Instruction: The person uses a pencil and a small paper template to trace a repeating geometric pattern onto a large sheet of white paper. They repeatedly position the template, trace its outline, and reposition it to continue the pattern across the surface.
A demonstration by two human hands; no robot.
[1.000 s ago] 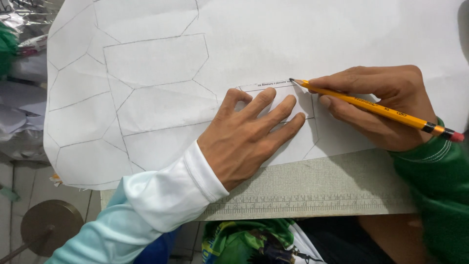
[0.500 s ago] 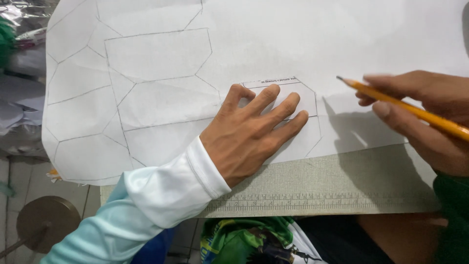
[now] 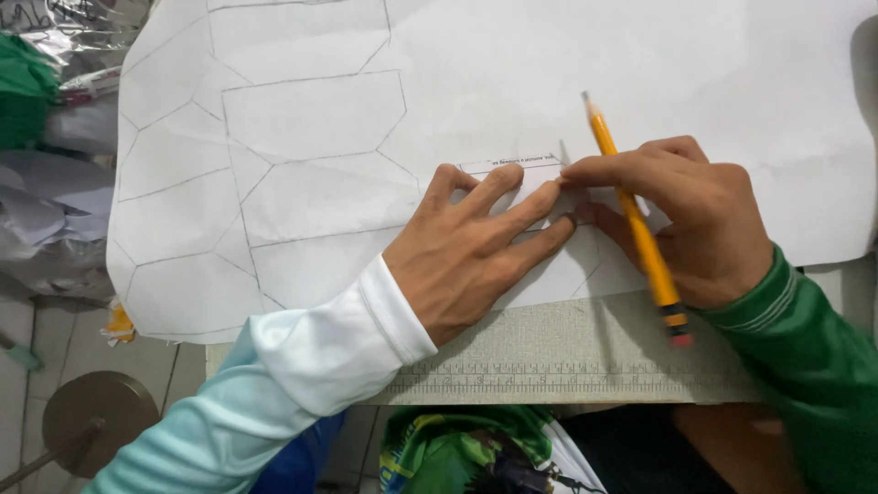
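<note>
Template [image 3: 540, 174] is pinned flat by left hand [image 3: 476, 256] fingers; pencil [image 3: 636, 220] is clamped in right hand [image 3: 686, 220]; several outlines are drawn on paper [image 3: 549, 73], much left blank.

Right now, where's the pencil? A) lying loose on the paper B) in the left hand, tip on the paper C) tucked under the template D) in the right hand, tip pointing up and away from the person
D: the yellow pencil sits in the right hand with its tip pointing away and the eraser end toward the person, while the left hand lies flat on the small paper template.
</note>
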